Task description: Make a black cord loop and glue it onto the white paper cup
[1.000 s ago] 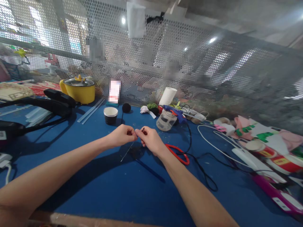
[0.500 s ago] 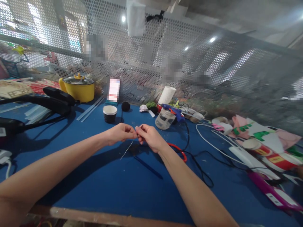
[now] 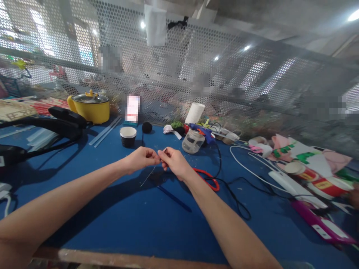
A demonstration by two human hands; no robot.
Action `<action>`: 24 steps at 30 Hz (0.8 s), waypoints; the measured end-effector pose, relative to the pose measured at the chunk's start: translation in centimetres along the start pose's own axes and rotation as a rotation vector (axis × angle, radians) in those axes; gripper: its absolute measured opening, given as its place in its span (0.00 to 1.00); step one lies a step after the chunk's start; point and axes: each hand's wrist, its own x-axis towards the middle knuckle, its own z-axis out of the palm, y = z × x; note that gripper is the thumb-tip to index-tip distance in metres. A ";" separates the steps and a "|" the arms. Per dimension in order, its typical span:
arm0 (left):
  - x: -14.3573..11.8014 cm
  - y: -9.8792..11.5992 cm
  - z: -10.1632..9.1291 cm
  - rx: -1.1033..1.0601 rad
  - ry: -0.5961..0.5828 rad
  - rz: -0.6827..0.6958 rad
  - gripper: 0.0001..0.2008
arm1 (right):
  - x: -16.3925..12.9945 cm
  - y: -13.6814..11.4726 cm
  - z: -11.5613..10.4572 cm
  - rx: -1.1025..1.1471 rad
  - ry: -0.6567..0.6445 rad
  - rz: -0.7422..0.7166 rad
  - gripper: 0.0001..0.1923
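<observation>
Over the middle of the blue table, my left hand (image 3: 141,158) and my right hand (image 3: 174,161) meet, fingertips almost touching. Both are closed in a pinch. A thin pale strand (image 3: 147,176), like wire or thread, slants down to the left from between them; its upper end is hidden by the fingers. Behind my left hand lies a black yarn ball (image 3: 147,127), a dark strand running from it toward the hands. A dark blue stick-like tool (image 3: 174,198) rests on the table just below my hands.
A black-and-white paper cup (image 3: 128,137) stands left of the yarn ball. Right of my hands are a clear plastic jar (image 3: 193,141), a blue glue gun (image 3: 206,133), an orange-red loop (image 3: 210,178) and trailing cables. A yellow pot (image 3: 92,109) sits back left; a purple device (image 3: 322,224) lies right.
The view has shifted slightly. My hands keep the same pinch close together, and the pale strand still hangs from them.
</observation>
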 end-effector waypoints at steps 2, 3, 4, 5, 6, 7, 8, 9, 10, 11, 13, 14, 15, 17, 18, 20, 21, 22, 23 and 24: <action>0.1 0.0 -0.1 0.065 0.018 0.053 0.05 | 0.0 0.0 0.0 -0.093 0.019 -0.025 0.14; 0.1 0.0 -0.1 0.091 0.023 0.071 0.05 | 0.0 0.0 -0.1 -0.128 0.028 -0.035 0.13; 0.2 -0.1 -0.2 0.115 0.025 0.080 0.04 | 0.0 0.0 -0.1 -0.157 0.036 -0.042 0.13; 0.2 -0.1 -0.2 0.137 0.028 0.084 0.04 | 0.0 0.0 -0.1 -0.182 0.044 -0.047 0.13; 0.2 -0.1 -0.2 0.162 0.032 0.091 0.04 | 0.0 0.1 -0.1 -0.203 0.051 -0.050 0.14; 0.2 -0.1 -0.3 0.183 0.036 0.096 0.04 | 0.0 0.1 -0.1 -0.221 0.057 -0.052 0.14; 0.2 -0.1 -0.3 0.198 0.041 0.098 0.04 | 0.0 0.1 0.0 -0.236 0.062 -0.052 0.15; 0.1 -0.1 -0.2 0.202 0.044 0.097 0.04 | 0.0 0.1 0.0 -0.249 0.066 -0.052 0.15; 0.1 -0.1 -0.2 0.196 0.045 0.093 0.04 | 0.0 0.1 0.1 -0.257 0.072 -0.053 0.15; 0.1 0.0 -0.1 0.190 0.045 0.091 0.05 | 0.0 0.0 0.1 -0.259 0.076 -0.054 0.15; 0.0 0.0 0.0 0.167 0.044 0.091 0.06 | 0.0 0.0 0.2 -0.248 0.082 -0.050 0.16; -0.1 0.1 0.1 0.136 0.039 0.082 0.06 | 0.0 0.0 0.2 -0.231 0.082 -0.049 0.17; -0.1 0.2 0.1 0.092 0.030 0.060 0.07 | 0.0 -0.1 0.2 -0.204 0.078 -0.053 0.17; -0.2 0.3 0.1 -0.021 0.000 -0.008 0.08 | 0.0 -0.2 0.0 -0.125 0.049 -0.075 0.17; -0.3 0.4 0.1 -0.075 -0.019 -0.044 0.08 | 0.0 -0.3 -0.1 -0.086 0.026 -0.091 0.16; -0.3 0.6 0.0 -0.136 -0.049 -0.088 0.08 | 0.0 -0.4 -0.2 -0.037 -0.020 -0.106 0.14; -0.4 0.7 0.0 -0.141 -0.053 -0.092 0.08 | 0.0 -0.4 -0.3 -0.029 -0.032 -0.100 0.14; -0.4 0.8 0.0 -0.133 -0.051 -0.090 0.08 | 0.0 -0.4 -0.3 -0.028 -0.032 -0.088 0.14; -0.4 0.9 -0.1 -0.116 -0.044 -0.083 0.08 | 0.1 -0.3 -0.4 -0.031 -0.022 -0.078 0.14; -0.4 0.9 -0.1 -0.094 -0.036 -0.072 0.08 | 0.1 -0.3 -0.4 -0.036 -0.007 -0.069 0.14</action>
